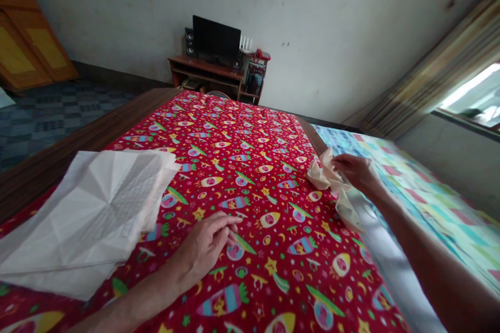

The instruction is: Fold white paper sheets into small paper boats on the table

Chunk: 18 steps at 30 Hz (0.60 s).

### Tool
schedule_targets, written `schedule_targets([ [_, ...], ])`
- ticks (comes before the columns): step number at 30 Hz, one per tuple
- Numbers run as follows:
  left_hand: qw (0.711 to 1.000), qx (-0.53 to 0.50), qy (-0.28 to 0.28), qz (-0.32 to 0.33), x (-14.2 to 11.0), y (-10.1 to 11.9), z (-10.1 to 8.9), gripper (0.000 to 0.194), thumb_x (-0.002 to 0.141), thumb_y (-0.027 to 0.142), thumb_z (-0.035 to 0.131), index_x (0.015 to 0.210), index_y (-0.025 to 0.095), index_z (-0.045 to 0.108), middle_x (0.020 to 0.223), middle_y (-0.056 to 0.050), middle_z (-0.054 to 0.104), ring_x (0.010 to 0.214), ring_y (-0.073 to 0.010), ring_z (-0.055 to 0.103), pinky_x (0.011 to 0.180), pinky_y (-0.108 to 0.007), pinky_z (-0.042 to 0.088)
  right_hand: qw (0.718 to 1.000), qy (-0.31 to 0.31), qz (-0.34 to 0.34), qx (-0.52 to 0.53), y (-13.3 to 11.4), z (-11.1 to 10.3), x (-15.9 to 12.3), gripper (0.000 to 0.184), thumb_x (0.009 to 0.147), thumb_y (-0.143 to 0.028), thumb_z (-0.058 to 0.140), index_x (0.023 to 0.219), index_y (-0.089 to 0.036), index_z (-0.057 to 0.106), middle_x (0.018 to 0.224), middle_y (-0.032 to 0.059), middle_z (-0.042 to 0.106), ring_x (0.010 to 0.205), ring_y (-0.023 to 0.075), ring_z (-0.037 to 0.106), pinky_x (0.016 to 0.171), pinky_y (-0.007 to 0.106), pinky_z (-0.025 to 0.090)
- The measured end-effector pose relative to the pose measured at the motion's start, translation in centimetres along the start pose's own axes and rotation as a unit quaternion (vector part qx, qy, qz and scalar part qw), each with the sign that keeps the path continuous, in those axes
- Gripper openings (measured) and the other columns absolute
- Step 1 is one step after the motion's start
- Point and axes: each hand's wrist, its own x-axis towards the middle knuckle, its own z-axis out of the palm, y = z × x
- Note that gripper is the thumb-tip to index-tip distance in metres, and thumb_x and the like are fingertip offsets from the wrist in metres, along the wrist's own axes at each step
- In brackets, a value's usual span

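Several folded cream paper shapes, like small paper boats (pixel 319 177), lie in a cluster at the right edge of the red patterned cloth (pixel 242 177). My right hand (pixel 354 170) is at the far side of this cluster, its fingers pinched on one upright folded paper piece (pixel 327 160). Nearer to me, another folded paper (pixel 347 212) hangs by the cloth's edge. My left hand (pixel 214 239) rests low over the middle of the cloth, index finger stretched and the others loosely bent, with nothing visible in it. To its left lies a stack of creased white paper sheets (pixel 97 197).
A bed with a checkered cover (pixel 414 177) adjoins the table on the right. Beyond the table's brown wooden edge (pixel 128 119), a desk (pixel 211 68) holds a monitor (pixel 216 39) and speakers. A wooden cabinet (pixel 33 36) stands at the far left.
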Motion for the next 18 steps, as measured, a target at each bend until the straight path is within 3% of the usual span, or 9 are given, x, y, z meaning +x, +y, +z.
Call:
schedule_targets([
  [4, 1.000, 0.021, -0.002, 0.022, 0.1, 0.3, -0.1, 0.032, 0.088, 0.030, 0.041, 0.098, 0.018, 0.069, 0.086, -0.006, 0.063, 0.062, -0.0128, 0.066, 0.059, -0.022, 0.055, 0.997, -0.072, -0.007, -0.033, 0.4, 0.5, 0.5, 0.017, 0.075, -0.025, 0.055, 0.077, -0.015, 0.068, 0.064, 0.0079, 0.069, 0.056, 0.0170, 0.063, 0.051, 0.025, 0.043],
  [18, 1.000, 0.007, -0.006, 0.027, 0.0, 0.2, 0.1, 0.032, 0.088, 0.030, 0.042, 0.095, 0.018, 0.070, 0.084, -0.007, 0.062, 0.062, -0.0130, 0.066, 0.059, -0.021, 0.055, 0.987, -0.118, -0.027, -0.106, 0.4, 2.1, 0.1, 0.020, 0.072, -0.021, 0.048, 0.068, -0.016, 0.067, 0.059, 0.0030, 0.065, 0.050, 0.0124, 0.054, 0.049, 0.023, 0.033],
])
